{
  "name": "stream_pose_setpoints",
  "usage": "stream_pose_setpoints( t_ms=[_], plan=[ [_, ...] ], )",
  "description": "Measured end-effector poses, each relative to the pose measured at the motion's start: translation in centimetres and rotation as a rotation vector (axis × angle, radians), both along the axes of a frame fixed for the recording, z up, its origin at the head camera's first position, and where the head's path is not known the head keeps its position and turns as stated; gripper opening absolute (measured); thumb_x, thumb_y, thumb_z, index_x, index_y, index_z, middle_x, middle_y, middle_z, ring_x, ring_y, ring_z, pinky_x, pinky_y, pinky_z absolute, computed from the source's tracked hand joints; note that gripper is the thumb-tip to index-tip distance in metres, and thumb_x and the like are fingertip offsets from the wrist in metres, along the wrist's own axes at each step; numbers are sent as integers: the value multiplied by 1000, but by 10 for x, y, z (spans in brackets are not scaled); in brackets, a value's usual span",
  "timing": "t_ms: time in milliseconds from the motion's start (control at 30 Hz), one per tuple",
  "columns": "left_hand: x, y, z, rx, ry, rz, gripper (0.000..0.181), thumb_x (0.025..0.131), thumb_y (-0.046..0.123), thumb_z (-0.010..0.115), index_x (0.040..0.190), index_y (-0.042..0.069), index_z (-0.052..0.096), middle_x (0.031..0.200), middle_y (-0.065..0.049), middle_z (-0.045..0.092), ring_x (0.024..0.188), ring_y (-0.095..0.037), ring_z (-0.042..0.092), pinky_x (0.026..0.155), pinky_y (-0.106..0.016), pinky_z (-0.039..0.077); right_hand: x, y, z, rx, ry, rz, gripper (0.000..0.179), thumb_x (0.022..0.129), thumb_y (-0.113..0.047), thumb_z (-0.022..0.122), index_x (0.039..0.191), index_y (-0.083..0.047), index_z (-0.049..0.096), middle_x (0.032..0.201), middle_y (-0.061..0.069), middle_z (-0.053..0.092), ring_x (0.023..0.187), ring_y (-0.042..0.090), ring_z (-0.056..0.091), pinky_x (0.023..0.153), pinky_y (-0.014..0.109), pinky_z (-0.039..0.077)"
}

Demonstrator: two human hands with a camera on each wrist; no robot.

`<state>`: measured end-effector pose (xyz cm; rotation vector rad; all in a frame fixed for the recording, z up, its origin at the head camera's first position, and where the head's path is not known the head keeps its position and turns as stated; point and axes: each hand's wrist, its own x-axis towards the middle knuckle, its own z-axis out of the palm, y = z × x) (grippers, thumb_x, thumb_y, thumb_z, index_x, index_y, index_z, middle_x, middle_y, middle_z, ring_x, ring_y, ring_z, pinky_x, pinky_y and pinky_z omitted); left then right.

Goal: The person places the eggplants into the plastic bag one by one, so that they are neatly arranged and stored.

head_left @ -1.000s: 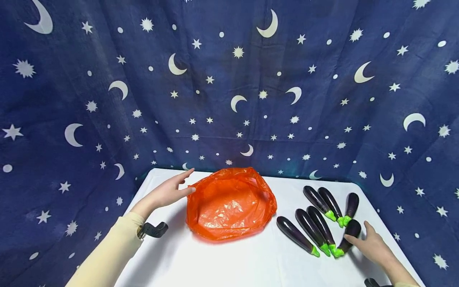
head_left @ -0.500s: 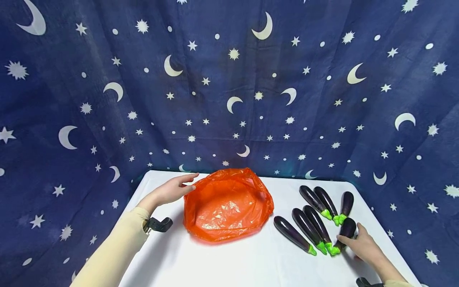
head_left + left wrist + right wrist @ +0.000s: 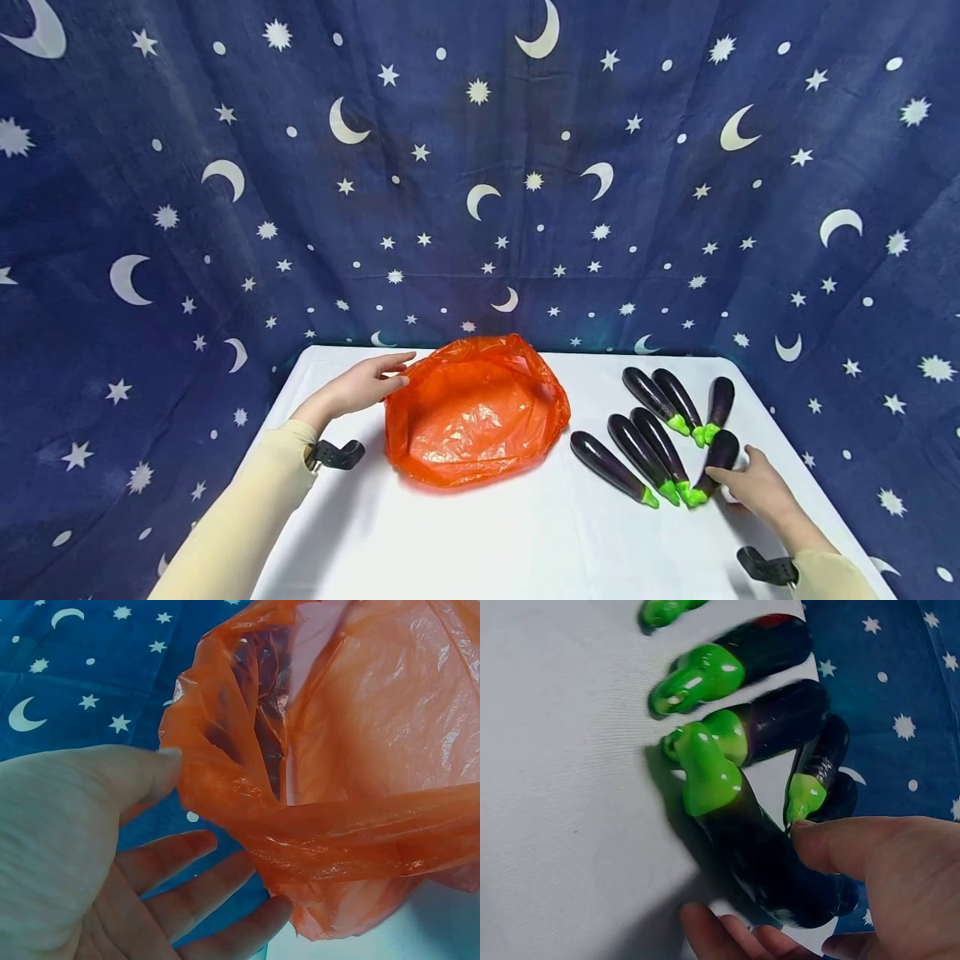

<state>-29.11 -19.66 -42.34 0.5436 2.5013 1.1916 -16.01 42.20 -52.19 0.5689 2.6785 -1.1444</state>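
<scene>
An orange plastic bag (image 3: 476, 425) stands on the white table with its wide mouth open. My left hand (image 3: 363, 385) is at its left rim; in the left wrist view the thumb tip touches the orange plastic and the other fingers spread loosely below the rim. My right hand (image 3: 761, 487) is at the nearest eggplant (image 3: 723, 452), a dark purple one with a green cap. In the right wrist view the thumb lies along one side of this eggplant and the fingertips (image 3: 697, 922) are on its other side, with the hand loosely spread around it.
Several more eggplants lie on the right of the table, among them a front left one (image 3: 607, 462) and a back right one (image 3: 720, 404). A dark blue curtain (image 3: 450, 208) with moons and stars hangs behind the white table (image 3: 480, 542).
My right hand has shifted slightly left and closer around the nearest eggplant, which stays in place. My left hand has moved a little further over the bag's rim. The head view has shifted slightly.
</scene>
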Motion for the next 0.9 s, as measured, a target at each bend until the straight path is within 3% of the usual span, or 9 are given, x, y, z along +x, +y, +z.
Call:
stream_pose_setpoints(
  t_ms=[100, 200, 367, 500, 700, 900],
  plan=[
    [-2, 0, 0, -13, 16, -7, 60, 103, 24, 60, 158, 10, 40, 150, -25, 48, 133, -40, 52, 100, -51, 50, -4, 3, 1, -98, -16, -70, 110, 92, -23, 71, 147, 23, -13, 135, 55, 22, 94, 46, 64, 70, 38, 60],
    [-4, 0, 1, -32, 36, -13, 61, 103, 24, 59, 158, 8, 39, 149, -25, 49, 135, -41, 49, 104, -53, 46, -8, 7, 2, -183, -35, -125, 113, 91, -20, 72, 148, 21, -15, 132, 53, 28, 87, 34, 66, 72, 38, 61],
    [-5, 1, 2, -28, 16, -22, 59, 103, 21, 59, 158, 7, 40, 142, -23, 56, 126, -37, 57, 101, -52, 49, -8, 12, -1, -243, -35, -134, 116, 90, -18, 75, 148, 20, -18, 115, 46, 47, 80, 25, 67, 73, 39, 61],
    [-7, 2, 0, -16, -17, -22, 59, 103, 19, 58, 158, 9, 40, 141, -22, 57, 121, -33, 61, 98, -50, 52, -8, 10, -3, -248, -28, -144, 117, 89, -15, 76, 149, 18, -18, 103, 36, 54, 76, 21, 65, 71, 38, 61],
    [-13, 4, -5, 1, -53, -23, 57, 103, 15, 56, 158, 12, 41, 142, -21, 57, 119, -32, 63, 95, -49, 53, -8, 8, -3, -253, -22, -154, 116, 89, -13, 75, 149, 18, -19, 99, 35, 54, 73, 19, 65, 70, 38, 61],
    [-16, 2, -3, -33, 40, -32, 52, 103, 10, 56, 154, 13, 49, 142, -15, 59, 119, -30, 62, 99, -48, 51, -11, 4, -4, -265, -7, -177, 113, 90, -11, 71, 149, 16, -21, 89, 28, 56, 67, 20, 67, 67, 37, 61]
  ],
)
